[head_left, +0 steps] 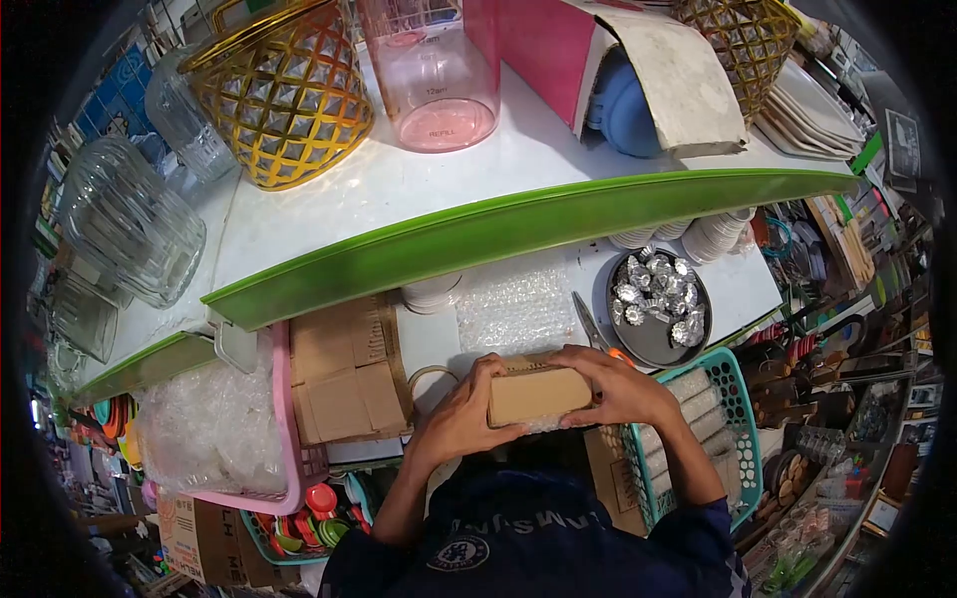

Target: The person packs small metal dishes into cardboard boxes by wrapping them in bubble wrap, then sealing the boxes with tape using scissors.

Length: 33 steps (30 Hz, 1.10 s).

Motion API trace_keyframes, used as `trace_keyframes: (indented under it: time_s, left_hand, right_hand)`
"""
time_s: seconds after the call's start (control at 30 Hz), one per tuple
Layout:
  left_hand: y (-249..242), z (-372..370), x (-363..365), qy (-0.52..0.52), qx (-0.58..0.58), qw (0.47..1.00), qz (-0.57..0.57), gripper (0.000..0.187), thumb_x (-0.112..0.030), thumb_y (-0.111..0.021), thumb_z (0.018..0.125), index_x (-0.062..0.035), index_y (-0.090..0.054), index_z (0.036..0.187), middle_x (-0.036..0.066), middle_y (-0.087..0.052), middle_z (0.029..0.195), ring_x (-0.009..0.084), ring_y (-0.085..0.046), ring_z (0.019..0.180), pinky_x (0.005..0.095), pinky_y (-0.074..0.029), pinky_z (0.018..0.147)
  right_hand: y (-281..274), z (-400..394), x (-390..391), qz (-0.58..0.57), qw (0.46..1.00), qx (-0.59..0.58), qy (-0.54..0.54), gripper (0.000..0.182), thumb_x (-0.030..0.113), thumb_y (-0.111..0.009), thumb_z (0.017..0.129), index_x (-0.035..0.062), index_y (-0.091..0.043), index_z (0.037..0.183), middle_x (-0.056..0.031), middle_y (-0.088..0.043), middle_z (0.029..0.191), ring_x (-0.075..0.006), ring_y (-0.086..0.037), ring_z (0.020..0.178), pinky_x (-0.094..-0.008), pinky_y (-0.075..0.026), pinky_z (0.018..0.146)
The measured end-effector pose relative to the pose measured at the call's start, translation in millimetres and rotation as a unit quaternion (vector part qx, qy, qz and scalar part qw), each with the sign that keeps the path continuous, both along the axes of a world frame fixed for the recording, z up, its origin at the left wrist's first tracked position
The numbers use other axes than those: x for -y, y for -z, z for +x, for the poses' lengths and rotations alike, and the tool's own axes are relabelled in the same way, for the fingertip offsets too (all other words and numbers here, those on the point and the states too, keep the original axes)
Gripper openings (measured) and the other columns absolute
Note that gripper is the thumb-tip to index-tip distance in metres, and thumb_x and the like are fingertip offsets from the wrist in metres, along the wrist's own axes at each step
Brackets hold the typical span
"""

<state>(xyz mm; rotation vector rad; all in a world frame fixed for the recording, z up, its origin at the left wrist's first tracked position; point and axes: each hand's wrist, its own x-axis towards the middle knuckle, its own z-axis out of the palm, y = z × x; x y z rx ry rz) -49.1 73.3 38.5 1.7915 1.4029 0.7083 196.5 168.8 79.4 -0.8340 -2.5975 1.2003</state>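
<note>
Between my two hands is a small brown cardboard bundle with a bit of bubble wrap showing at its lower edge; what is inside is hidden. My left hand grips its left end, thumb below and fingers on top. At the other end, my right hand is closed round it in the same way. Just beyond lies a sheet of bubble wrap on the white table. Scissors with orange handles lie right of the sheet, partly behind my right hand. A tape roll is beside my left hand.
A round dark pan holds several small metal moulds. Flattened cardboard and a pink basket of bubble wrap stand left. A teal basket with wrapped bundles is right. A green-edged shelf overhangs the table.
</note>
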Motion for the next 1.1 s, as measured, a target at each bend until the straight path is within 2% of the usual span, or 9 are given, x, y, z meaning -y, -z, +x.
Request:
trace_keyframes:
  time_s: [0.1, 0.17, 0.27, 0.4, 0.6, 0.8, 0.9, 1.07, 1.1]
  left_hand:
    - [-2, 0, -1, -0.020, 0.003, 0.999, -0.047, 0.078, -0.035, -0.081, 0.072, -0.0016, -0.034, 0.126, 0.026, -0.046, 0.129, 0.0399, -0.049, 0.121, 0.0441, -0.042, 0.099]
    - [3, 0, -1, -0.029, -0.121, 0.985, 0.118, 0.075, -0.035, -0.079, 0.072, -0.0009, -0.039, 0.125, 0.027, -0.050, 0.121, 0.0408, -0.050, 0.118, 0.0452, -0.043, 0.096]
    - [-3, -1, -5, -0.022, -0.064, 0.997, 0.035, 0.073, -0.036, -0.078, 0.073, 0.0004, -0.041, 0.125, 0.026, -0.048, 0.119, 0.0416, -0.051, 0.115, 0.0453, -0.044, 0.095]
    - [0, 2, -6, -0.044, -0.065, 0.996, 0.040, 0.074, -0.031, -0.078, 0.073, 0.0006, -0.038, 0.127, 0.024, -0.044, 0.125, 0.0396, -0.048, 0.118, 0.0441, -0.041, 0.100]
    - [-6, 1, -3, -0.054, -0.084, 0.995, 0.023, 0.079, -0.033, -0.071, 0.081, 0.0002, -0.032, 0.142, 0.024, -0.043, 0.131, 0.0407, -0.045, 0.123, 0.0450, -0.038, 0.105]
    - [-21, 22, 14, -0.114, -0.272, 0.933, 0.208, 0.058, -0.024, -0.068, 0.083, 0.0002, -0.049, 0.133, 0.021, -0.046, 0.133, 0.0385, -0.045, 0.126, 0.0524, -0.034, 0.109]
    - [-18, 40, 31, -0.096, -0.126, 0.943, 0.291, 0.038, -0.005, -0.069, 0.076, -0.0016, -0.066, 0.114, 0.017, -0.057, 0.118, 0.0336, -0.051, 0.119, 0.0500, -0.037, 0.107]
    - [6, 61, 49, 0.001, -0.166, 0.946, 0.279, 0.045, -0.006, -0.066, 0.078, -0.0028, -0.060, 0.122, 0.013, -0.055, 0.123, 0.0313, -0.050, 0.121, 0.0465, -0.038, 0.106]
    - [9, 62, 48, 0.010, -0.245, 0.932, 0.269, 0.049, -0.008, -0.065, 0.079, -0.0036, -0.057, 0.127, 0.013, -0.053, 0.125, 0.0311, -0.047, 0.124, 0.0470, -0.036, 0.108]
  right_hand:
    - [8, 0, -7, 0.017, 0.999, -0.030, -0.021, 0.078, 0.035, -0.083, 0.071, 0.0073, -0.048, 0.135, -0.0164, -0.056, 0.128, -0.0351, -0.053, 0.118, -0.0418, -0.044, 0.098]
    - [9, -2, -12, 0.029, 0.998, -0.030, -0.049, 0.072, 0.030, -0.081, 0.073, 0.0054, -0.048, 0.133, -0.0169, -0.057, 0.124, -0.0356, -0.055, 0.117, -0.0418, -0.044, 0.098]
    - [15, -2, -19, 0.030, 0.998, -0.027, -0.054, 0.070, 0.033, -0.080, 0.074, 0.0043, -0.050, 0.130, -0.0190, -0.059, 0.120, -0.0371, -0.058, 0.111, -0.0412, -0.046, 0.095]
    - [12, -8, -31, -0.012, 0.998, -0.023, -0.061, 0.068, 0.036, -0.079, 0.075, 0.0052, -0.051, 0.129, -0.0207, -0.059, 0.119, -0.0372, -0.060, 0.108, -0.0407, -0.049, 0.092]
    - [14, -15, -43, -0.058, 0.996, 0.006, -0.066, 0.066, 0.036, -0.081, 0.076, 0.0055, -0.052, 0.128, -0.0181, -0.064, 0.110, -0.0300, -0.066, 0.092, -0.0380, -0.053, 0.078]
    - [13, -17, -47, -0.074, 0.994, 0.030, -0.071, 0.067, 0.037, -0.079, 0.078, 0.0070, -0.050, 0.130, -0.0174, -0.066, 0.105, -0.0265, -0.068, 0.085, -0.0361, -0.055, 0.076]
    - [11, -18, -47, -0.102, 0.992, 0.032, -0.068, 0.067, 0.036, -0.079, 0.079, 0.0065, -0.049, 0.131, -0.0174, -0.067, 0.104, -0.0259, -0.068, 0.087, -0.0356, -0.055, 0.077]
    - [20, -17, -50, -0.083, 0.993, 0.004, -0.088, 0.067, 0.035, -0.078, 0.080, 0.0076, -0.049, 0.133, -0.0176, -0.068, 0.104, -0.0251, -0.068, 0.086, -0.0348, -0.054, 0.077]
    - [18, -18, -51, -0.083, 0.993, 0.003, -0.088, 0.067, 0.035, -0.078, 0.080, 0.0076, -0.049, 0.133, -0.0176, -0.068, 0.104, -0.0251, -0.068, 0.086, -0.0348, -0.054, 0.077]
